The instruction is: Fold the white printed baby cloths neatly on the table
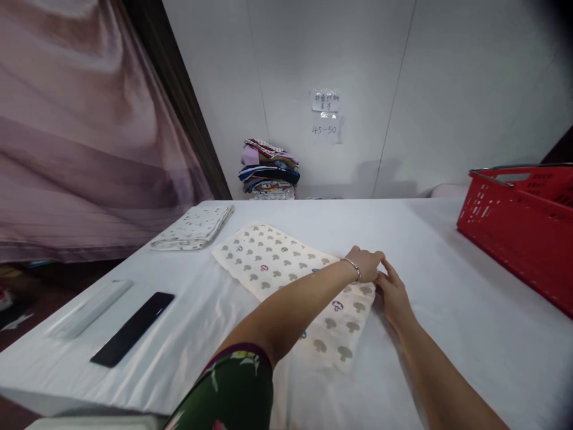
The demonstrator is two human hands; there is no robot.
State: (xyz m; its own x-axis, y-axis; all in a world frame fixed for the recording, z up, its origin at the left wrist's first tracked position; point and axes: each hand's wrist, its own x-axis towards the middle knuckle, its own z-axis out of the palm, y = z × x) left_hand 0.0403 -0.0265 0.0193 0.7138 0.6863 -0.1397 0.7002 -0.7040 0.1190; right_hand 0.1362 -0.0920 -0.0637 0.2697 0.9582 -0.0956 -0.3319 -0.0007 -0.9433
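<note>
A cream cloth printed with grey mushrooms and a few coloured ones (280, 258) lies flat and slantwise on the white-covered table. My left arm reaches across it, wearing a bracelet at the wrist. At the cloth's far right corner, my left hand (366, 264) has its fingers curled down and closed on the edge. My right hand (396, 297) meets it there from the right, thumb and fingers pinched at the same corner. The fingertips of both hands are partly hidden. My left forearm covers the middle of the cloth.
A folded white patterned cloth (194, 227) lies at the far left. Nearer are a black flat strip (133, 329) and a clear plastic sleeve (92, 309). A red basket (519, 239) stands on the right. Stacked fabrics (269, 172) sit by the wall beyond the table.
</note>
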